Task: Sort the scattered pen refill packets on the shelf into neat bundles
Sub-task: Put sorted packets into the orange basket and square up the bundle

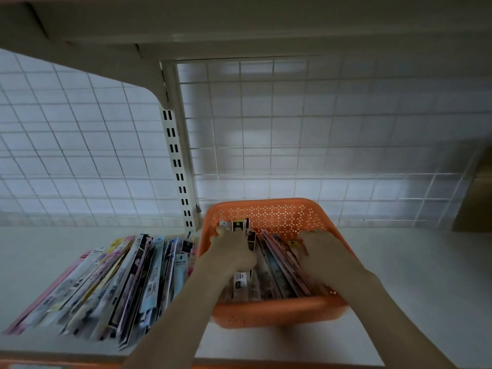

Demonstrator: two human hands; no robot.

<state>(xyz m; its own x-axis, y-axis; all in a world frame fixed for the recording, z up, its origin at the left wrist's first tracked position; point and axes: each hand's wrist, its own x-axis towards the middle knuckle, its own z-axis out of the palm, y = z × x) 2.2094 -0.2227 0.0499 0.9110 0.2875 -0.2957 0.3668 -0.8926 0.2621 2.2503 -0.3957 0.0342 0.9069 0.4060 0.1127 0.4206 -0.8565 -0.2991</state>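
Observation:
An orange perforated basket (269,211) stands on the white shelf (415,275) and holds several long pen refill packets (277,275) on edge. Both my hands are inside it. My left hand (234,251) is curled around a clump of packets at the basket's left side. My right hand (322,249) lies on the packets at the right side, fingers bent over their tops; whether it grips them is unclear. To the left of the basket a fanned row of more packets (111,283) lies flat on the shelf, leaning against one another.
A wire grid back panel (292,129) and a slotted white upright (175,155) rise behind the shelf. Another shelf (239,22) hangs overhead. A brown cardboard shape (476,198) stands at the far right. An orange strip (266,366) runs along the shelf's front edge.

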